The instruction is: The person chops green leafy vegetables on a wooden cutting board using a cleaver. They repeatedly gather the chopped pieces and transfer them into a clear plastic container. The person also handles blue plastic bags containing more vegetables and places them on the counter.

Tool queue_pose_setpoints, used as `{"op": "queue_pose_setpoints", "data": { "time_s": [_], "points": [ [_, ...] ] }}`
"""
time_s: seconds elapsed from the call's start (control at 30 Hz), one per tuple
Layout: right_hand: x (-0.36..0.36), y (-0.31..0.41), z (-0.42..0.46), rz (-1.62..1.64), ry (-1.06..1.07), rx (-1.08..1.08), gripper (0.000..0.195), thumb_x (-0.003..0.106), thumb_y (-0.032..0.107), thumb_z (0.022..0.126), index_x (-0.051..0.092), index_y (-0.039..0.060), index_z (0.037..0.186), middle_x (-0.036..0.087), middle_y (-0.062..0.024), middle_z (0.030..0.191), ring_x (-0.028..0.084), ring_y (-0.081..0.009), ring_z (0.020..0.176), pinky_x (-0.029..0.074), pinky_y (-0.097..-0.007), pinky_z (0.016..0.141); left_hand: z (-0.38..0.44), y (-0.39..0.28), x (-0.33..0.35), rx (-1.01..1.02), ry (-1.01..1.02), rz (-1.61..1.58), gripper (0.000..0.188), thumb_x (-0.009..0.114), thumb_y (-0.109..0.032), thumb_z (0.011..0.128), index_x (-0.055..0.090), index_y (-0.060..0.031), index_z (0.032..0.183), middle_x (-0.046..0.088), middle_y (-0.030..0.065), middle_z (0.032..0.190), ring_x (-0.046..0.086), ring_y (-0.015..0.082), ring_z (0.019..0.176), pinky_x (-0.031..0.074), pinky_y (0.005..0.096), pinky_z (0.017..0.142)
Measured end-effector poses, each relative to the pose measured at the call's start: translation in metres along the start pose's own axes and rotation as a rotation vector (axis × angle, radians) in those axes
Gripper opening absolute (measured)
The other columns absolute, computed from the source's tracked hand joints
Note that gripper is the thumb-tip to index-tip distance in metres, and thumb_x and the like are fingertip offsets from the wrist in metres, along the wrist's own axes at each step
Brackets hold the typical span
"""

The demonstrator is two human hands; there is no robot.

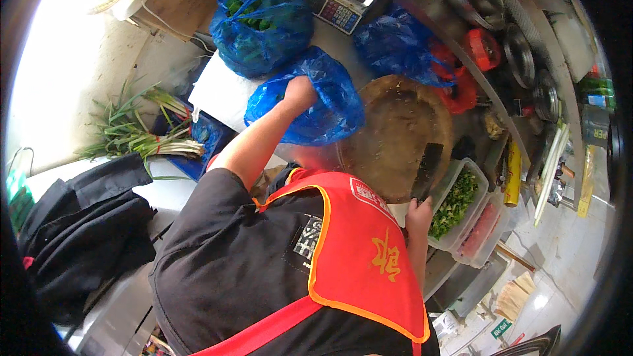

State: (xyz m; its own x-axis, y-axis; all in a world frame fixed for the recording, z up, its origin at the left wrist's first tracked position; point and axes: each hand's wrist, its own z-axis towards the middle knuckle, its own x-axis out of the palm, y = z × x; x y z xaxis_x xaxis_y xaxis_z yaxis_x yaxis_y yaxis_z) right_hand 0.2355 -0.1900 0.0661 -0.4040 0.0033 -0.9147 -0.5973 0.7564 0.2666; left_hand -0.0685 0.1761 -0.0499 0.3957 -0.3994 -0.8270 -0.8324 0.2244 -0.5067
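Observation:
My left hand point(300, 93) reaches into the mouth of a blue plastic bag point(334, 106); its fingers are hidden, and a little green shows beside it. At the near right edge of a round wooden chopping block point(390, 123), my right hand point(420, 213) grips the handle of a dark-bladed cleaver point(428, 168), whose blade lies over the block. Bits of food are scattered on the wood. Just right of that hand stands a clear plastic tub of chopped greens point(457, 202), with a tub of pinkish food point(480, 227) beside it.
Another blue bag with leafy greens point(262, 29) stands behind, near a digital scale point(341, 12). A further blue bag point(395, 44) lies beyond the block. Bundled green onions point(168, 146) rest at left. Metal bowls point(519, 57), red containers point(482, 49) and a yellow tube point(513, 173) are at right.

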Motion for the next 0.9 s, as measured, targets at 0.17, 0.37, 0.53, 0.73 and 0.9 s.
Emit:
{"op": "queue_pose_setpoints", "data": {
  "time_s": [0.17,0.37,0.53,0.73,0.9],
  "points": [
    [0.001,0.003,0.001,0.035,-0.035,0.0,0.04,0.058,0.023,0.097,0.051,-0.0068,0.123,0.068,-0.0321,0.095,0.067,-0.0501,0.091,0.052,-0.0545,0.078,0.036,-0.001,0.007,0.191,-0.057,0.331,0.03,0.06,-0.023,0.092,0.07,-0.0063,0.115,0.068,0.0202,0.127,0.068,0.0394,0.111,0.056,0.048,0.093],
    [0.003,0.002,-0.003,0.072,-0.055,-0.03,0.035,0.059,0.02,0.096,0.053,-0.0067,0.118,0.067,-0.032,0.095,0.066,-0.0509,0.09,0.051,-0.0539,0.077,0.049,-0.001,0.017,-0.028,0.287,0.22,0.031,0.05,-0.015,0.099,0.064,-0.0058,0.125,0.065,0.0206,0.131,0.066,0.04,0.117,0.055,0.0498,0.096],
    [0.001,0.001,0.001,0.072,-0.102,-0.064,0.033,0.06,0.019,0.095,0.054,-0.0063,0.116,0.067,-0.0323,0.101,0.065,-0.0501,0.093,0.05,-0.0534,0.079,0.021,0.007,0.01,0.042,0.095,0.247,0.03,0.05,-0.015,0.099,0.063,-0.0059,0.125,0.063,0.0234,0.132,0.065,0.0419,0.117,0.055,0.0486,0.097],
    [-0.006,-0.004,0.011,0.172,0.037,0.102,0.034,0.061,0.019,0.095,0.054,-0.006,0.117,0.067,-0.0308,0.104,0.065,-0.0493,0.098,0.05,-0.0522,0.084,0.018,-0.006,-0.011,0.054,0.121,0.27,0.03,0.056,-0.01,0.096,0.064,-0.0041,0.125,0.062,0.0229,0.133,0.063,0.0404,0.12,0.054,0.0461,0.1],
    [-0.007,-0.003,0.01,0.118,-0.038,-0.042,0.038,0.061,0.019,0.095,0.054,-0.0059,0.121,0.068,-0.0305,0.104,0.066,-0.0482,0.099,0.051,-0.0519,0.085,0.049,-0.008,-0.015,-0.022,0.251,0.257,0.033,0.057,-0.012,0.097,0.066,-0.0062,0.128,0.063,0.0204,0.136,0.062,0.0377,0.124,0.052,0.046,0.102]
  ]
}}
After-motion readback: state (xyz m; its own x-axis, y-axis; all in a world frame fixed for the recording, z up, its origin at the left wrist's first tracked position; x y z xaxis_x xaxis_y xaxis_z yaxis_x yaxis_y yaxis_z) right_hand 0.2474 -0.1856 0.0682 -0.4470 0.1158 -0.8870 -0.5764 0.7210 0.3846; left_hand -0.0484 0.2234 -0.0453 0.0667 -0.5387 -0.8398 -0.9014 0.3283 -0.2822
